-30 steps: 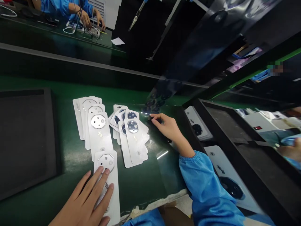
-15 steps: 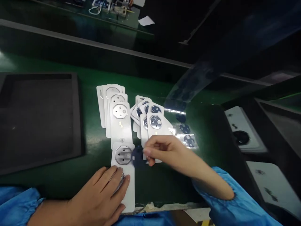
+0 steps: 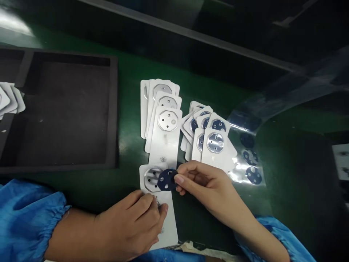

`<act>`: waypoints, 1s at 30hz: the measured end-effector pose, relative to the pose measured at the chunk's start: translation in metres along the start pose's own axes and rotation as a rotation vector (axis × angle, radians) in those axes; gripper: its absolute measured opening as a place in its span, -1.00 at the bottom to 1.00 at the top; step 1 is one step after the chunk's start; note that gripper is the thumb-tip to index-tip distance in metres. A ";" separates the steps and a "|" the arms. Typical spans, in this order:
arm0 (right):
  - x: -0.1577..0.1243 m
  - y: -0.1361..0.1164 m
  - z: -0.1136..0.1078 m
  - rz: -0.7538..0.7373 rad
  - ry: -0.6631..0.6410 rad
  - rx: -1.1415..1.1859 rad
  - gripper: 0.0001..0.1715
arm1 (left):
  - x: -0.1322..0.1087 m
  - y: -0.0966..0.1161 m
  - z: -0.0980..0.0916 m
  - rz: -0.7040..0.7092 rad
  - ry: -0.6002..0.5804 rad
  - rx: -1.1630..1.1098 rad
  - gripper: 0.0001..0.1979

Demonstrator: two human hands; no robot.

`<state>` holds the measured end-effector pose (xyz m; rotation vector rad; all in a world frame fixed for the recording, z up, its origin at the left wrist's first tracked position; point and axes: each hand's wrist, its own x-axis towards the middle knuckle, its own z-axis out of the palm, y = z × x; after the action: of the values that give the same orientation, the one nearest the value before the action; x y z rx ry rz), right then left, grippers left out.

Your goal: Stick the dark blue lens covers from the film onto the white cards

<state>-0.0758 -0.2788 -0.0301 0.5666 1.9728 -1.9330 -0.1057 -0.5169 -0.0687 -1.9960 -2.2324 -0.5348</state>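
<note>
Steadying the white rectangular panel with a round-cornered outline (image 3: pixel 169 227), the left hand (image 3: pixel 139 222) lies nearest, its bent fingers on the panel's lower face. Whether that grip also pinches the panel cannot be told, as the fingers hide their undersides.

The right hand (image 3: pixel 208 187), just beyond, pinches the dark blue octagonal sheet with punched holes (image 3: pixel 166 181) by its right edge, between thumb and forefinger. The sheet overlaps the right part of the silver octagonal plate (image 3: pixel 148 179) at the panel's far end; contact between the two cannot be confirmed.

Good practice, in this inspector's judgement: keep the panel from sliding, turn the sheet until its sides run parallel with the plate's and its holes match, then settle one edge first and smooth across, so that no bubble or crease is trapped. Fingertips are best kept to the rim.

Beyond lie overlapping white panels with uncovered silver octagons (image 3: pixel 165 140) and, to their right, a fanned pile of white panels with blue octagons (image 3: pixel 216 154). A clear plastic strip carrying blue discs (image 3: pixel 263 182) runs along the green tabletop (image 3: pixel 128 145) at right; a black shallow tray (image 3: pixel 112 112) sits at left.
</note>
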 end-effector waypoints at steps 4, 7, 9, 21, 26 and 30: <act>0.003 0.006 0.008 0.036 -0.041 -0.078 -0.85 | -0.002 0.002 0.002 0.039 0.047 -0.016 -0.71; -0.001 0.007 0.009 0.024 -0.026 -0.196 -0.73 | -0.003 0.003 0.002 0.043 0.073 -0.043 -0.77; -0.005 0.009 0.010 0.006 0.019 -0.236 -0.63 | -0.004 0.003 0.001 0.045 0.062 -0.038 -0.75; -0.016 0.017 0.019 -0.043 0.109 -0.184 -0.86 | -0.010 0.007 -0.002 0.067 0.001 0.024 -0.61; -0.017 0.018 0.019 -0.037 0.110 -0.205 -0.87 | -0.008 0.003 -0.003 0.075 0.007 0.017 -0.64; -0.016 0.019 0.018 -0.036 0.107 -0.202 -0.84 | -0.009 0.003 -0.002 0.075 0.009 -0.006 -0.63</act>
<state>-0.0533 -0.2977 -0.0389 0.5949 2.2266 -1.7276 -0.1018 -0.5257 -0.0684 -2.0665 -2.1434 -0.5415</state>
